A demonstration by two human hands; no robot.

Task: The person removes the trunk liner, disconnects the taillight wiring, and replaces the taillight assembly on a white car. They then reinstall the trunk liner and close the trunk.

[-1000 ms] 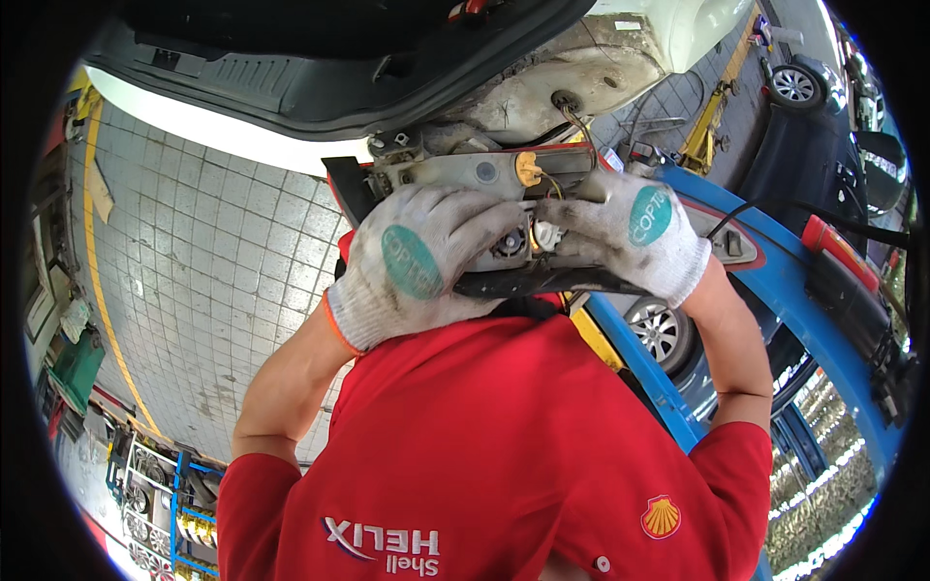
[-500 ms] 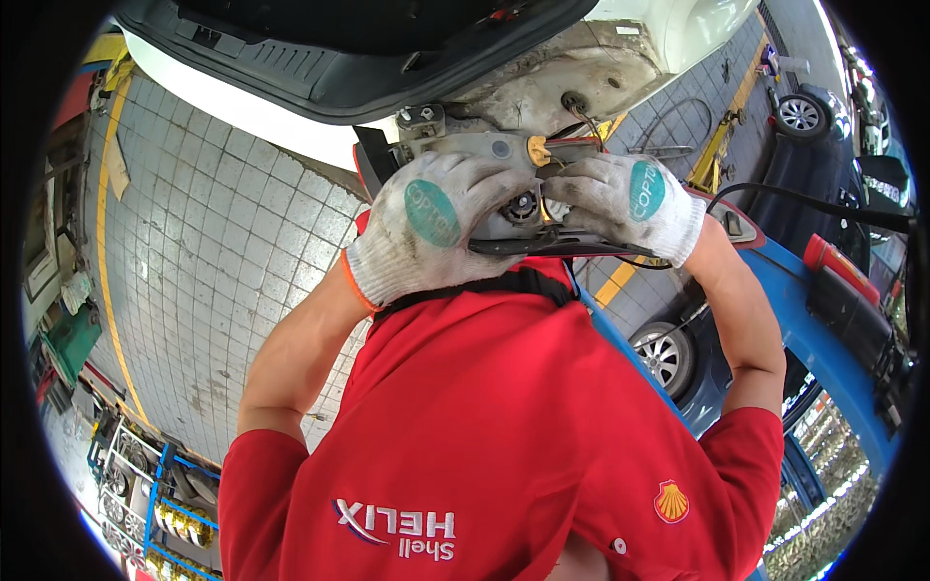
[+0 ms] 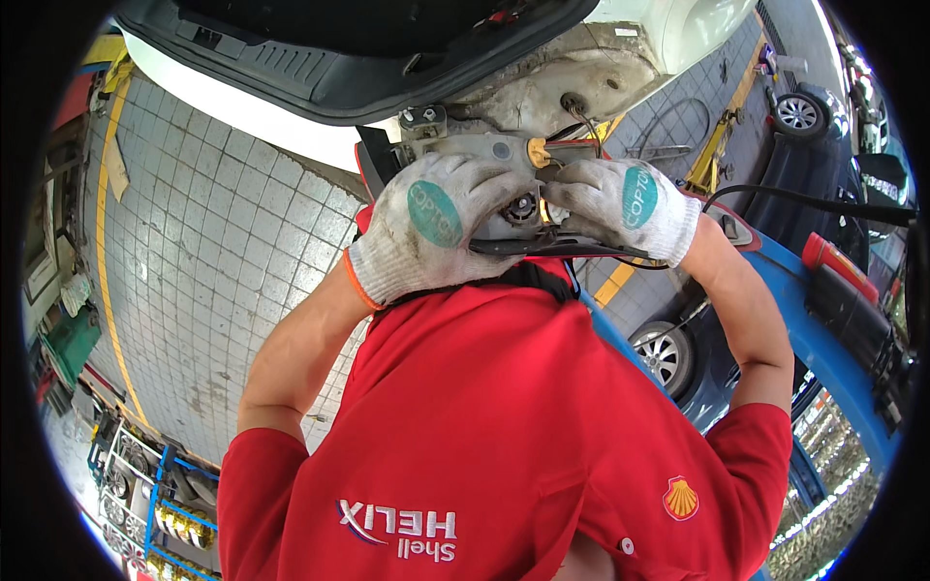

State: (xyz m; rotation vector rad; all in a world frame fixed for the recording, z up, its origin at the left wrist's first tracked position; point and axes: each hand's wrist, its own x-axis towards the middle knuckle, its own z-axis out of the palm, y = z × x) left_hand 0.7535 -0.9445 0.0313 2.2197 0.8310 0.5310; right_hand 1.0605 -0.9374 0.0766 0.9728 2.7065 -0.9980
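A tail light housing [image 3: 473, 146], its grey back side up, is held at my waist near the rear of a white car [image 3: 262, 102]. My left hand [image 3: 438, 218], in a dirty white knit glove, grips the housing at its left side. Beside those fingers sits a dark round bulb socket [image 3: 522, 207]. My gloved right hand [image 3: 620, 201] is closed at the right of the socket, fingertips down in the housing by a shiny, orange-lit spot; what they pinch is hidden. A yellow connector [image 3: 538, 152] with wires [image 3: 584, 121] lies above the fingers.
The car's open trunk edge [image 3: 320, 82] is just ahead. At the right stand a blue lift post [image 3: 823, 320], a hanging black cable [image 3: 814, 198] and a dark car [image 3: 794, 203]. A wheel rack [image 3: 160, 504] is at the lower left, above a tiled floor [image 3: 223, 261].
My right hand has shifted slightly left and turned a little, its elbow moving outward. The left hand keeps its grip on the housing, almost unmoved.
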